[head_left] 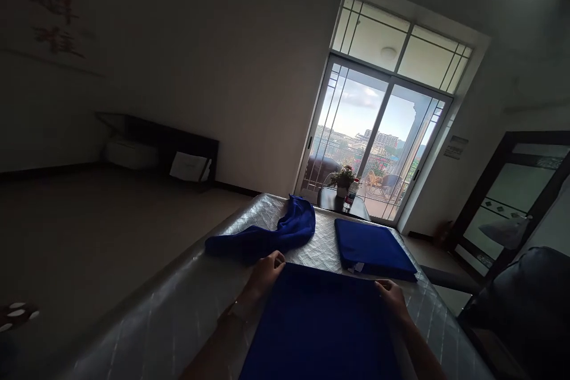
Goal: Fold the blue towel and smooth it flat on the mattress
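A flat blue cloth (325, 320) lies in front of me on the table's shiny quilted cover (164, 309). At its far left corner, my left hand (267, 270) pinches the edge. My right hand (392, 297) has closed its fingers on the far right corner. Beyond my left hand sits a crumpled blue cloth (285, 231). To the far right, past my right hand, a neatly folded stack of blue cloth (374, 246) rests with a small white tag at its near edge.
Behind the table's far end, a small dark table (332, 199) bears a potted plant (342, 178) and a bottle (351, 193). Sliding glass doors (365, 130) stand beyond. A dark low bench (178, 142) lines the left wall; a black chair (525, 303) is at right.
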Available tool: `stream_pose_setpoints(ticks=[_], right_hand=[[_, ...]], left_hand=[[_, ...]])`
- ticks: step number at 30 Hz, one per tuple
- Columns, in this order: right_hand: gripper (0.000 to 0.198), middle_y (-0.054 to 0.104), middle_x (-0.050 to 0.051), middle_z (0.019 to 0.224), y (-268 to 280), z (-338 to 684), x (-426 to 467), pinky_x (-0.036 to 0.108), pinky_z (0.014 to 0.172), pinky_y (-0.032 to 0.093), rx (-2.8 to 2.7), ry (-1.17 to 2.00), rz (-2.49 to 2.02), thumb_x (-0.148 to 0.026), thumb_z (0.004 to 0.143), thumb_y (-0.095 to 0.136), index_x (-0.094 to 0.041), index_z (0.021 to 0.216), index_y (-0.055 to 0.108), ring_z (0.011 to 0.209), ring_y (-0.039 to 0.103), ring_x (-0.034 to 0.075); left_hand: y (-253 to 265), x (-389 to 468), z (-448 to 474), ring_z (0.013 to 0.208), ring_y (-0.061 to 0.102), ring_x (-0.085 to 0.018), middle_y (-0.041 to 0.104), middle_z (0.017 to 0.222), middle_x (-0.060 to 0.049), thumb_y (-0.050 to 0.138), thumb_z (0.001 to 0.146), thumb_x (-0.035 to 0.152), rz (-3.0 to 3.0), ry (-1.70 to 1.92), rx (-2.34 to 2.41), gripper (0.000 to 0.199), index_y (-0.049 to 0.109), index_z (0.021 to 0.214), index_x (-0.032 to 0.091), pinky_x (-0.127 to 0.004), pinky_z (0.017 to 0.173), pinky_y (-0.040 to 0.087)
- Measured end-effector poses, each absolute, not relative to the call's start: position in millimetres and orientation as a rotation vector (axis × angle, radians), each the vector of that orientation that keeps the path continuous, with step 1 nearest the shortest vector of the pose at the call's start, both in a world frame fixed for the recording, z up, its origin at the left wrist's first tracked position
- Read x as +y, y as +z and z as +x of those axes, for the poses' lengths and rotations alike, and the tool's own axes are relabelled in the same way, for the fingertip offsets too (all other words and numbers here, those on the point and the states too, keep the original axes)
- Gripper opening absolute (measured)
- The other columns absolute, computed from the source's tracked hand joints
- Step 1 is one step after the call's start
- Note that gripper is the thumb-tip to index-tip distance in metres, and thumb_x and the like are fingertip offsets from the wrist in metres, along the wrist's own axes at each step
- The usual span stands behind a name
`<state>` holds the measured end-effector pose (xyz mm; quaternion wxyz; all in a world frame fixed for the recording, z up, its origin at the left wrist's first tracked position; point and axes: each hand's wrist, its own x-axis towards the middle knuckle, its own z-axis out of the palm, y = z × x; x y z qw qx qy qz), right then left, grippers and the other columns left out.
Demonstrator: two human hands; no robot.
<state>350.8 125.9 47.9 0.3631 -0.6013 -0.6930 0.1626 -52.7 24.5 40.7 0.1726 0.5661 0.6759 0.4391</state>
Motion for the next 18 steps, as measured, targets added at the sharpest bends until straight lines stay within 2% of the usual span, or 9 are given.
stream_pose_setpoints(ticks=[5,11,18], right_hand=[[0.057,0.081,0.014,0.091,37.6,346.7,130.9,0.039,0.077,0.059,-1.713,0.545,-1.532,-0.062,0.072,0.045,-0.019,0.092,0.076,0.093,0.076,0.031],[0.056,0.080,0.012,0.101,26.3,343.6,133.8,0.038,0.082,0.057,-1.692,0.556,-1.540,-0.060,0.077,0.045,-0.022,0.109,0.072,0.098,0.075,0.030],[0.049,0.079,0.009,0.106,28.1,343.2,132.2,0.036,0.084,0.056,-1.768,0.475,-1.565,-0.051,0.085,0.039,-0.022,0.110,0.070,0.100,0.074,0.027]], left_hand=[[31.8,30.5,-50.7,0.082,0.074,-0.020,0.078,0.085,-0.002,0.054,0.085,0.034,1.523,1.372,1.940,0.014,0.063,0.086,0.024,-0.027,0.071,0.051],[19.5,36.2,-49.6,0.082,0.074,-0.022,0.078,0.084,-0.001,0.055,0.084,0.041,1.479,1.387,1.978,0.019,0.065,0.086,0.025,-0.029,0.075,0.053],[18.5,35.4,-49.9,0.094,0.074,-0.024,0.080,0.095,-0.002,0.051,0.087,0.048,1.483,1.365,2.012,0.027,0.067,0.090,0.026,-0.030,0.083,0.055]])
